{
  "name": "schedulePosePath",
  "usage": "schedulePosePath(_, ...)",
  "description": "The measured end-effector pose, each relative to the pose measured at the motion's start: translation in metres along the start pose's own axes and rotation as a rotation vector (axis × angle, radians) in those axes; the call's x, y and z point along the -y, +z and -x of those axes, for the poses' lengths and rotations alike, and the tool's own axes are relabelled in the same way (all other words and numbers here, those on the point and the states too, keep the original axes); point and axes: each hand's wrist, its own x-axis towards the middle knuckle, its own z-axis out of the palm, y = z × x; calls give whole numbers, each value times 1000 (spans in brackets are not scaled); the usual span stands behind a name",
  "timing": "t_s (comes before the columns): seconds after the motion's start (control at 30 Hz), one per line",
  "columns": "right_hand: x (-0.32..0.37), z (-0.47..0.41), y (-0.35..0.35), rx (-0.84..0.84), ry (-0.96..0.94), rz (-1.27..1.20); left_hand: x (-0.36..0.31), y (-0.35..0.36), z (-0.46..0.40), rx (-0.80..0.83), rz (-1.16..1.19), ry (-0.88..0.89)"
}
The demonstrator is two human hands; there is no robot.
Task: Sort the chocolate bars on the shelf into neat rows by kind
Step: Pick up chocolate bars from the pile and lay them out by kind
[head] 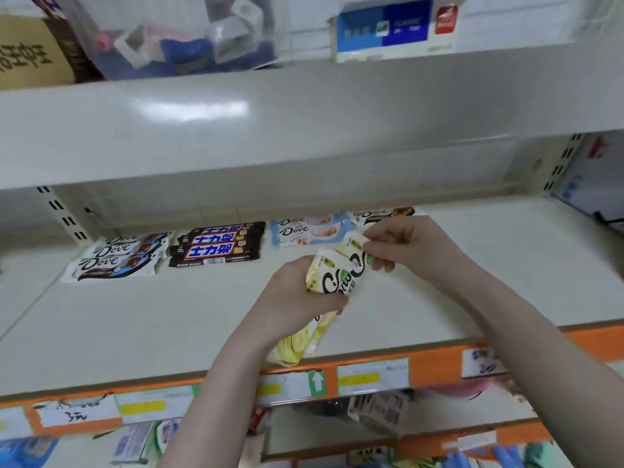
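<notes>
Gripping a small stack of pale yellow-and-white foil chocolate bars point(322, 282) above the cream metal shelf point(135, 315), the left hand point(297, 295) curls round its middle, fingers wrapped and thumb on top. The right hand point(405, 244) pinches the top bar's far end between thumb and fingertips. Slick wrappers could slide apart and drop off the shelf's front edge if either pinch loosens. Toward the shelf's back lie rows: white Dove bars point(114, 258), brown Snickers-style bars point(216, 244), light blue Dove bars point(307, 229).
</notes>
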Motion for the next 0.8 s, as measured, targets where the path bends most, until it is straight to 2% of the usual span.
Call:
schedulePosePath(0.17, -13, 6, -63, -115, 5, -162, -37, 70, -25, -162, 357, -48)
schedulePosePath(0.37, -42, 26, -125, -25, 50, -72, -70, 139, -45, -285, 822, -122)
schedulePosePath(0.57, -57, 30, -144, 92, 68, -103, -83, 164, -52, -312, 948, -152)
schedulePosePath(0.67, -61, 29, -152, 99, 36, -107, -84, 164, -54, -354, 967, -161)
schedulePosePath(0.8, -64, 28, -168, 80, 0, 35, -79, 155, -59, -417, 1011, -163)
